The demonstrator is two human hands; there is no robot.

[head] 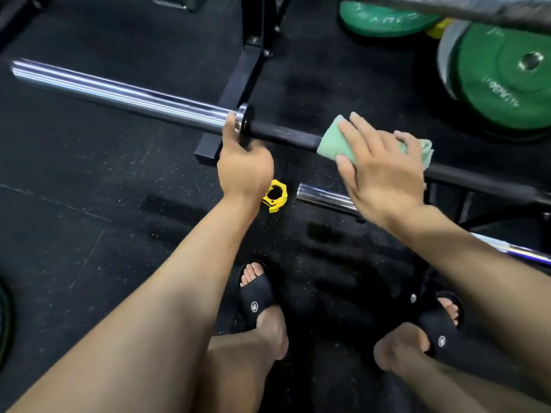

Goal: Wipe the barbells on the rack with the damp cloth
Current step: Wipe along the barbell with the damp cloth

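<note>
The cloth [337,138] hides the bar [283,135] where it wraps it, and the right hand [384,171] covers the cloth's middle. The left hand's [244,168] fingers curl out of sight behind the collar [243,122]. The sleeve's [119,93] far end is blurred — the top bar [447,7] too, cut by the edge. Plate [504,81] lettering is unreadable.

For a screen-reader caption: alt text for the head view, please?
A right hand presses a green cloth onto a barbell shaft while the left hand grips its collar. A yellow clip lies on the floor below.
</note>
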